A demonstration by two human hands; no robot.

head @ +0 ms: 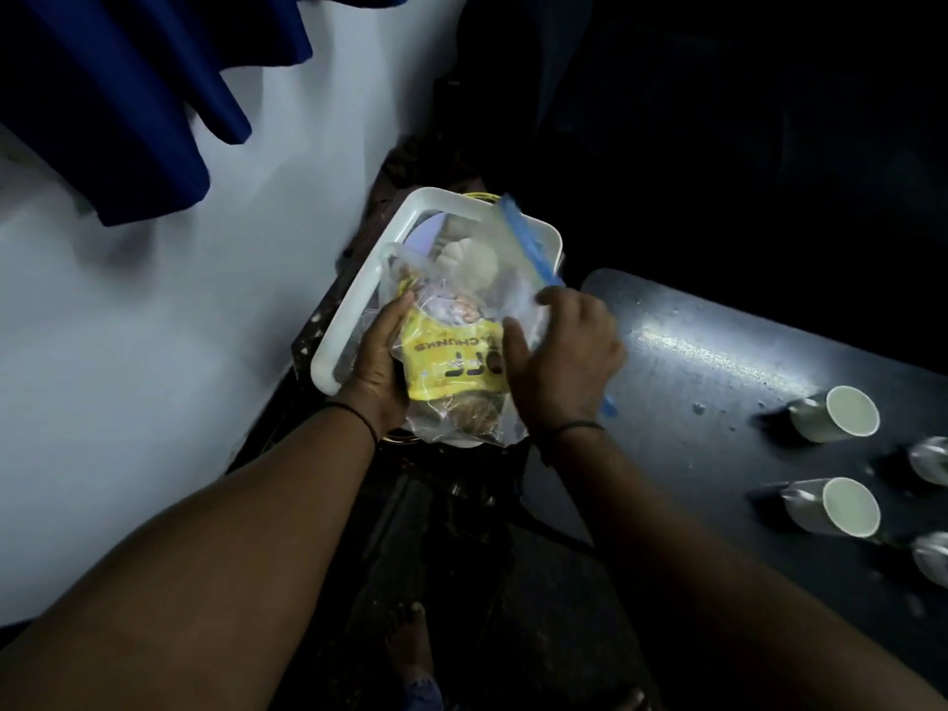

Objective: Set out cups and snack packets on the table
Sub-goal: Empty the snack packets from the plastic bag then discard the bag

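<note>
The left hand (377,366) is wrapped around the left side of a clear plastic zip bag with a blue seal strip (505,259), fingers curled onto it. The right hand (567,359) lies on the bag's right side, fingers spread over the film and thumb pressed against it; the blue strip runs past its knuckles and emerges below the wrist. Inside the bag sits a yellow snack packet with dark lettering (451,364), with a brown item below it and pale rounded pieces above; what these are cannot be told. The bag is held over the near edge of a white rectangular plastic tray (354,300), beside a pale wall (154,325). On the dark table (718,361) to the right stand two white paper cups (833,415) (828,508), well apart from the bag. Two shiny cups (931,459) at the frame edge are blurred.
</note>
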